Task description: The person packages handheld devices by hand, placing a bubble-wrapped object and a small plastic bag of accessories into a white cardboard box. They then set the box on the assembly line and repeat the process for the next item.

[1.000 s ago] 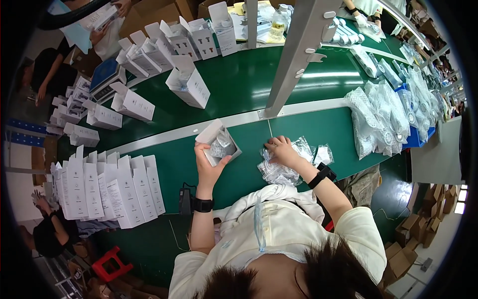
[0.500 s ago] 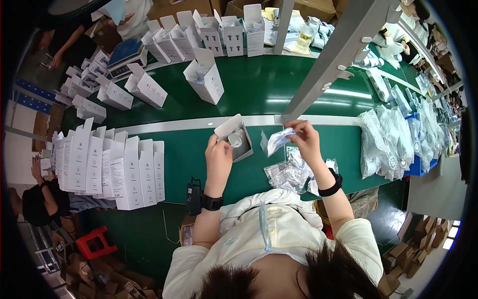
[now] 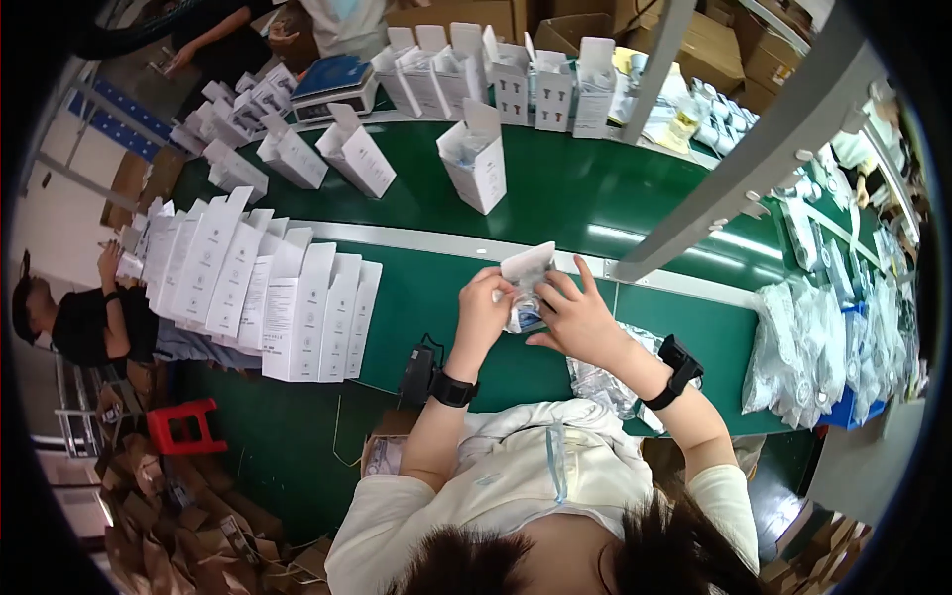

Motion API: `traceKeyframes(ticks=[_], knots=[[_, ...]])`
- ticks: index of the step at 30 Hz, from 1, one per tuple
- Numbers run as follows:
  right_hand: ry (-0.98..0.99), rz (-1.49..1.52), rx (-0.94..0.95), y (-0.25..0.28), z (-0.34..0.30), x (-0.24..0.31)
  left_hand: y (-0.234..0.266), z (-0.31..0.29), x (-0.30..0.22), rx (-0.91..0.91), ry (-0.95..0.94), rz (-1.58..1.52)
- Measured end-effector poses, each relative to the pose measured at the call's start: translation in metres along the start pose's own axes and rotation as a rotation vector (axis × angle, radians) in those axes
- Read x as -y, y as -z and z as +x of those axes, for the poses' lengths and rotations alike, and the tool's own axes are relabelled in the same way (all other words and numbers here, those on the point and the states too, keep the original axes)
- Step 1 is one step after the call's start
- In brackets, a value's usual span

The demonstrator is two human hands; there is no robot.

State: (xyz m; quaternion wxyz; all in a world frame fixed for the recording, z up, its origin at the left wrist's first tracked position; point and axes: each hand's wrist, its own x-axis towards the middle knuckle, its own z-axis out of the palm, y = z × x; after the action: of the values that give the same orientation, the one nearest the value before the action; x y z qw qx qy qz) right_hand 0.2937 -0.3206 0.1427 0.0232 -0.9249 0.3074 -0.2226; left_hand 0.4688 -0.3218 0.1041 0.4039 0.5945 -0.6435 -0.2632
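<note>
Ahead of me on the green bench, a small white box (image 3: 528,260) stands with its flap up, its lower part mostly hidden by my hands. My left hand (image 3: 483,315) is closed on the box's left side, fingers curled at its opening. A clear plastic packet (image 3: 527,315) with some blue in it shows at the box's mouth. Against the packet and the box's right side rests my right hand (image 3: 585,319), its fingers spread and one finger stretched upward. Near my right forearm lies a pile of small clear packets (image 3: 600,385).
Upright white boxes (image 3: 309,307) stand in a row at left. Farther back are open filled boxes (image 3: 474,169) and a blue-topped scale (image 3: 337,81). A grey metal post (image 3: 734,169) rises at right, near bagged parts (image 3: 793,347). Another person (image 3: 89,317) is at far left.
My right hand has brought the packet it held leftward to the box's mouth. My left hand stays at the box. The whole view has shifted and turned.
</note>
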Motion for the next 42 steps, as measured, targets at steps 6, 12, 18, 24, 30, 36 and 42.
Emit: traceKeyframes(ticks=[6, 12, 18, 24, 30, 36, 42], knots=[[0.016, 0.123, -0.103, -0.021, -0.006, 0.007, 0.009, -0.006, -0.004, 0.003, 0.035, -0.127], [-0.144, 0.064, 0.005, -0.034, -0.017, -0.009, 0.057, -0.002, -0.003, -0.166, 0.18, -0.581], [-0.034, 0.119, -0.154, -0.024, -0.005, -0.006, 0.163, -0.017, 0.024, -0.564, 0.128, 0.741], [-0.072, 0.126, 0.052, -0.034, -0.027, -0.014, 0.202, -0.036, 0.058, -0.266, 0.546, 1.366], [-0.228, 0.673, -0.487, -0.065, -0.038, -0.038, 0.19, -0.045, 0.041, -0.431, 0.085, 0.935], [-0.578, 1.19, -0.392, -0.096, -0.002, -0.06, 0.066, -0.054, 0.008, -0.096, 0.206, 0.701], [-0.853, 0.639, -0.82, -0.105, 0.056, -0.168, -0.026, -0.081, 0.035, 0.234, 0.306, 0.887]])
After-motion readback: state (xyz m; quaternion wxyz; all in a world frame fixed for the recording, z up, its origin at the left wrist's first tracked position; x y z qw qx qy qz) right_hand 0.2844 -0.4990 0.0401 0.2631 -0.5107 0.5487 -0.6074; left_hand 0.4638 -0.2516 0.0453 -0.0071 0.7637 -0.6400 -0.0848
